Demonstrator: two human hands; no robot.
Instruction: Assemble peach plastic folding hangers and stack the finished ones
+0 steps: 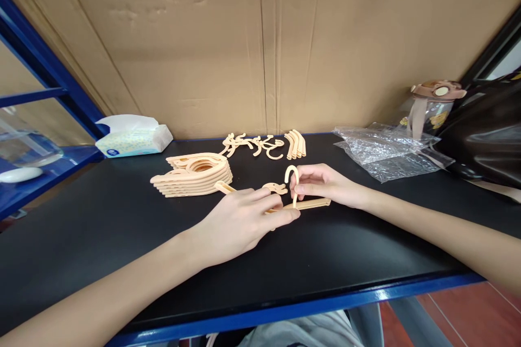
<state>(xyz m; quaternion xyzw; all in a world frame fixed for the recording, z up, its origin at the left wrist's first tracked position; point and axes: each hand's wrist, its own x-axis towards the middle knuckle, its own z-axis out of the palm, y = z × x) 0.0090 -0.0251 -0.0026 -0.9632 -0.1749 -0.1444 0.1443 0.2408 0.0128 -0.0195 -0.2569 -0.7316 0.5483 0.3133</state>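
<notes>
Pinched in my right hand [315, 181] is a cream plastic hanger hook [292, 169], upright with its curve on top. My left hand [246, 219] is closed around a cream hanger body [311, 204], whose arms stick out on both sides of the fingers. The hook's lower end meets the middle of the hanger body by my left fingertips; whether it is seated there is hidden. Just behind the fingers lies a small flat cream piece [275, 188]. Left of my hands, a stack of cream hangers [191, 176] lies on the black table.
Loose hooks [256, 143] and several curved bars [296, 144] lie along the back by the cardboard wall [195, 54]. A tissue pack [134, 138] stands at back left. On the right are clear plastic bags [378, 149], a bottle [433, 105] and a dark bag [484, 130].
</notes>
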